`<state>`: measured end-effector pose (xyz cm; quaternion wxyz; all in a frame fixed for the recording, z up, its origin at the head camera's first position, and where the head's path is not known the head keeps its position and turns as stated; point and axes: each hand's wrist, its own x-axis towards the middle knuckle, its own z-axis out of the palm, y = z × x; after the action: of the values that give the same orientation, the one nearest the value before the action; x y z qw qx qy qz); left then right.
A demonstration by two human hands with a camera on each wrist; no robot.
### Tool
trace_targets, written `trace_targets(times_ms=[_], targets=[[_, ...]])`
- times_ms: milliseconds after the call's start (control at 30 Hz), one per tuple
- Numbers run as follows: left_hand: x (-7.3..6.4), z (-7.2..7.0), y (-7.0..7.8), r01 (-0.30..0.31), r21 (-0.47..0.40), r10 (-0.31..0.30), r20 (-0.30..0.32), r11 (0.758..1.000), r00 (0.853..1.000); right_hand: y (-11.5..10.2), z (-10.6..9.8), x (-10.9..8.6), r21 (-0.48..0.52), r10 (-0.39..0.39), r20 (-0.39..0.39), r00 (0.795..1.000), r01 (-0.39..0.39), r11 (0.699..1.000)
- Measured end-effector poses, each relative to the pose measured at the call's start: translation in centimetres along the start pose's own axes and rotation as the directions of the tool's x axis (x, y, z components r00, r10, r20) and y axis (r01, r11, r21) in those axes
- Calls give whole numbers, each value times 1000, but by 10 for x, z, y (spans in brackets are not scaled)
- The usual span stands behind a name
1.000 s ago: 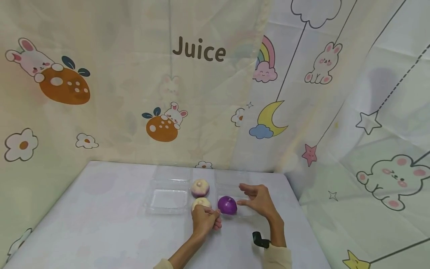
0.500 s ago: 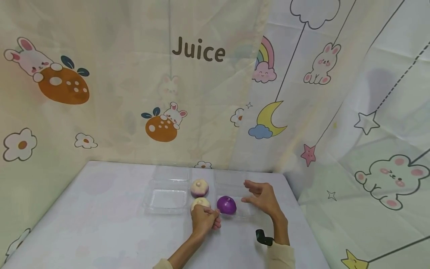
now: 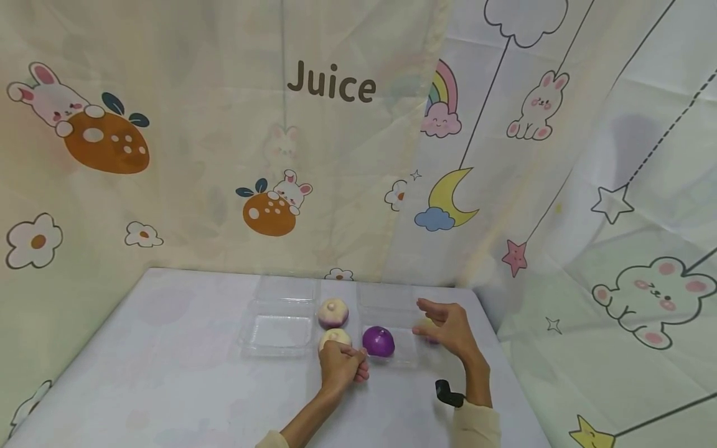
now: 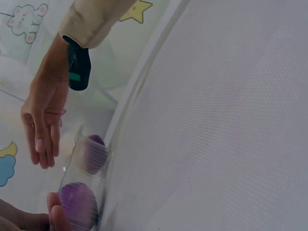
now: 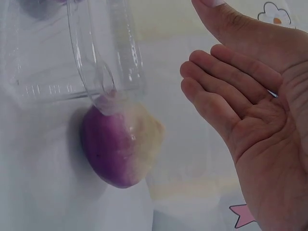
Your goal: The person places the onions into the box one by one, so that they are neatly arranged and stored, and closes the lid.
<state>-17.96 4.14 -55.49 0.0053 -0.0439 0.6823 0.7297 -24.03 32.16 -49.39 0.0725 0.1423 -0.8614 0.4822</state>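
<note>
Turnip (image 5: 120, 144), upright, cream end up

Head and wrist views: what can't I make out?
Head: front bulb, lower part hidden by the left hand.
Head: right bulb, mostly hidden by the right hand.
Left wrist: left hand, cut off at the lower-left corner; unclear whether it grips the right box.
Right wrist: purple bulb, mostly cut off by the top edge.

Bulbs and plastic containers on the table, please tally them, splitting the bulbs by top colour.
Cream-topped bulbs: 3
Purple-topped bulb: 1
Clear plastic containers: 2
Total: 6
</note>
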Motion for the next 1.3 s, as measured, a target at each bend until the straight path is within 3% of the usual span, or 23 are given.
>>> trace_targets(times_ms=[233,600,1300], targets=[[0,0,0,2,-1,-2,4,1000,1000,9,-11,-1,-7,30,-45,999,-31,1000],[1,0,-1,-3,-4,3,3,1000,1000,17,-17,-5,-22,50,-32,998,-51,998],[3,0,-2,-7,12,7,6,1000,1000,29,-21,-10,-162,79,-69,994,-90,983]])
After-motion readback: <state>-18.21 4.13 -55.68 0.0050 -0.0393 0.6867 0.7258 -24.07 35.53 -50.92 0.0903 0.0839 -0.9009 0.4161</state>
